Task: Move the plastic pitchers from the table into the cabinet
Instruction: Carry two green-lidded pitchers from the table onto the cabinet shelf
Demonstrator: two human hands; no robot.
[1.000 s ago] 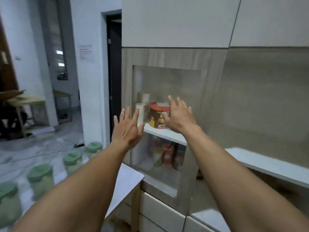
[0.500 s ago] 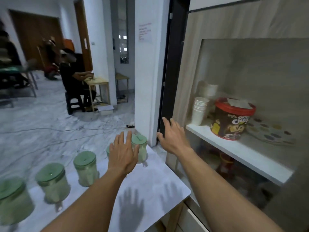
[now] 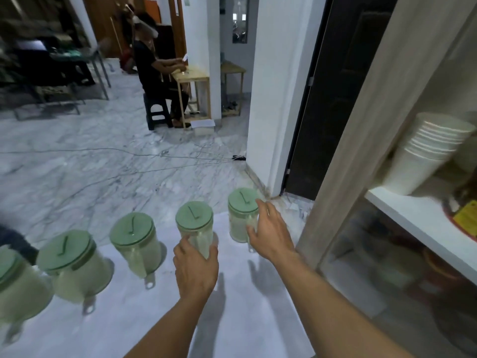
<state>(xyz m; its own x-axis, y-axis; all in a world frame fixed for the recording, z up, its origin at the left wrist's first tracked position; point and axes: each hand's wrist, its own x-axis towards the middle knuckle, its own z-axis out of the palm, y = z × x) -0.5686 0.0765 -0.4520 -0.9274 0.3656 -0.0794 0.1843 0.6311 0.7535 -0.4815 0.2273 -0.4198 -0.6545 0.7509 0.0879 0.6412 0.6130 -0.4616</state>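
Note:
Several clear plastic pitchers with green lids stand in a row on the white table point(image 3: 237, 321). My left hand point(image 3: 196, 270) is wrapped around the lower part of the second pitcher from the right point(image 3: 195, 223), thumb on one side and fingers on the other. My right hand point(image 3: 269, 233) touches the right side of the rightmost pitcher point(image 3: 241, 215), its fingers spread and not closed around it. The cabinet point(image 3: 343, 161) is at the right, and its white shelf point(image 3: 413, 218) holds other items.
A stack of white paper cups point(image 3: 426, 158) and a red-lidded tub point(image 3: 464, 223) sit on the cabinet shelf. Other pitchers point(image 3: 134, 241) point(image 3: 71, 264) stand to the left. A person point(image 3: 154, 73) sits at a small wooden table across the marble floor, where cables lie.
My view swung from the cabinet down to the table. Both hands dropped from the air onto the two rightmost pitchers, and the left one closed around its pitcher.

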